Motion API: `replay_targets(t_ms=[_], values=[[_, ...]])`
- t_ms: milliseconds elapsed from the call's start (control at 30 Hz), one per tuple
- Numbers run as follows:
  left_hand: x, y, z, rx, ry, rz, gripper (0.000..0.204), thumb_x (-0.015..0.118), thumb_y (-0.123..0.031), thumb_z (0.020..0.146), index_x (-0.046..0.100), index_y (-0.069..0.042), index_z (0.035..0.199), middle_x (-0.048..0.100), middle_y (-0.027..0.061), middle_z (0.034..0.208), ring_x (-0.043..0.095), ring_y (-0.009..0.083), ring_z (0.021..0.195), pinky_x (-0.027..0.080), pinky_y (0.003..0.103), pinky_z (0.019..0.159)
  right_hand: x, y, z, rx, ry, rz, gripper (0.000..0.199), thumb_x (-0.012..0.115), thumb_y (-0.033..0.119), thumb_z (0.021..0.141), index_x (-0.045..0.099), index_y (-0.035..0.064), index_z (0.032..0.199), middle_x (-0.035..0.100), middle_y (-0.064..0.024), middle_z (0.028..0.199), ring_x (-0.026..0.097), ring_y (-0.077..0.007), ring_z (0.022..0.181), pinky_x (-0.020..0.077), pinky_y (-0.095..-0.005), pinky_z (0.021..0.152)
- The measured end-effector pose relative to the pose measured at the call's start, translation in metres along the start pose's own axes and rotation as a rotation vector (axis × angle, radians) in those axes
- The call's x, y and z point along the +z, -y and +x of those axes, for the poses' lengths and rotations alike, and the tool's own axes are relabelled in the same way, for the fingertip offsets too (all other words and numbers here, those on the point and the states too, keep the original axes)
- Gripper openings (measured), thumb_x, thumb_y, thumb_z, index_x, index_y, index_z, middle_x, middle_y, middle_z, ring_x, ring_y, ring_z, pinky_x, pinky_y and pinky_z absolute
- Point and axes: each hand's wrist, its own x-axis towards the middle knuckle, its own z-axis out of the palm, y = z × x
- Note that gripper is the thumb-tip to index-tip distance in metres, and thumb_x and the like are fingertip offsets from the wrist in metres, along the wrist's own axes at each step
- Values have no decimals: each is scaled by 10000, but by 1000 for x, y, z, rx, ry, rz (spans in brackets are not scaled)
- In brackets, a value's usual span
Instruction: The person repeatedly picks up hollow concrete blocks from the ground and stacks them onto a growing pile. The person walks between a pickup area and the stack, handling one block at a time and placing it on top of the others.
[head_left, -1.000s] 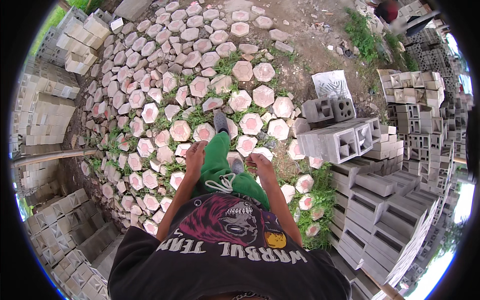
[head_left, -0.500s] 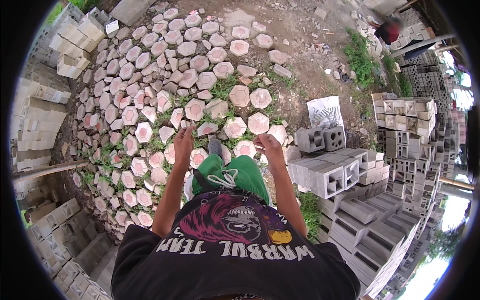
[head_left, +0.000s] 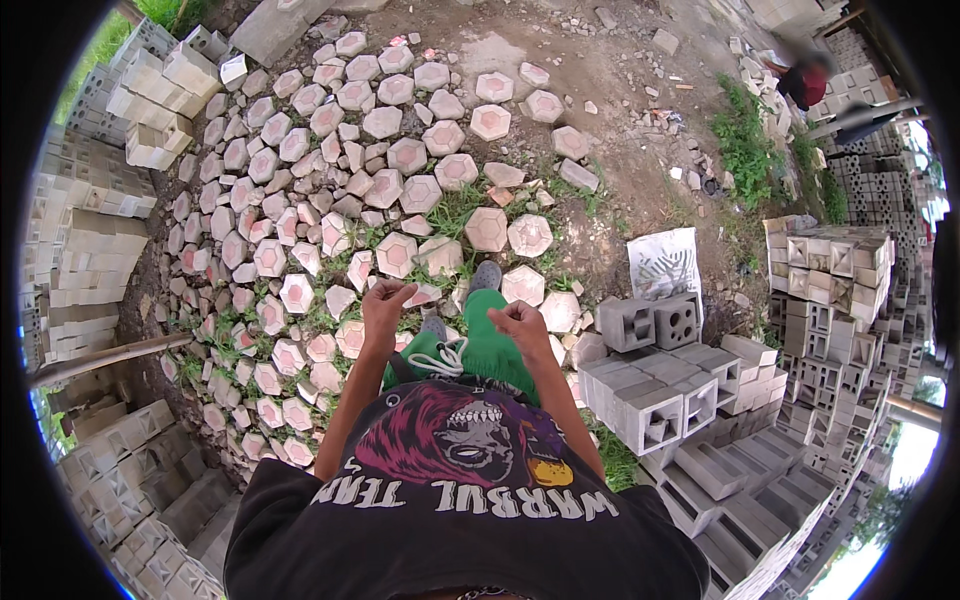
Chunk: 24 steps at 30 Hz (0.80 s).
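Observation:
My left hand (head_left: 386,305) is raised in front of my waist, its thumb and fingers drawn together in a pinch. Opposite it, my right hand (head_left: 521,325) has its fingers curled and pressed together in front of my green shorts (head_left: 482,352). Whatever either hand might hold is too small or hidden to make out. The hands are apart from each other. Below them lie hexagonal concrete pavers (head_left: 523,285) with pinkish centres, set among grass and rubble. One grey shoe (head_left: 486,276) is forward on the pavers, the other shoe (head_left: 433,326) behind it.
Hollow concrete blocks (head_left: 655,400) are stacked close on my right, near a white printed sack (head_left: 664,265). More block stacks (head_left: 100,250) line the left. A pole (head_left: 110,360) juts in at left. Another person (head_left: 803,82) is at the far right.
One foot has come forward as I step, and the view has shifted slightly. My right hand has come inward and lower, nearer the left.

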Motion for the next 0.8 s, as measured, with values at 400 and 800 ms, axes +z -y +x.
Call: replay_targets(t_ms=[400,800], values=[[37,-83,55,59,-234,-70,257,789,-220,764,597,-56,720,582,2,738,476,67,613,398,234,583,-45,130,127,-95,34,-125,407,816,385,707,597,44,733,544,20,655,447,-54,587,364,-224,537],[39,-138,190,-16,-81,-100,312,773,-278,781,533,-103,685,586,6,717,515,74,648,417,238,608,8,171,220,-24,29,-122,418,795,411,728,574,59,683,539,11,657,455,-75,622,383,-259,589]])
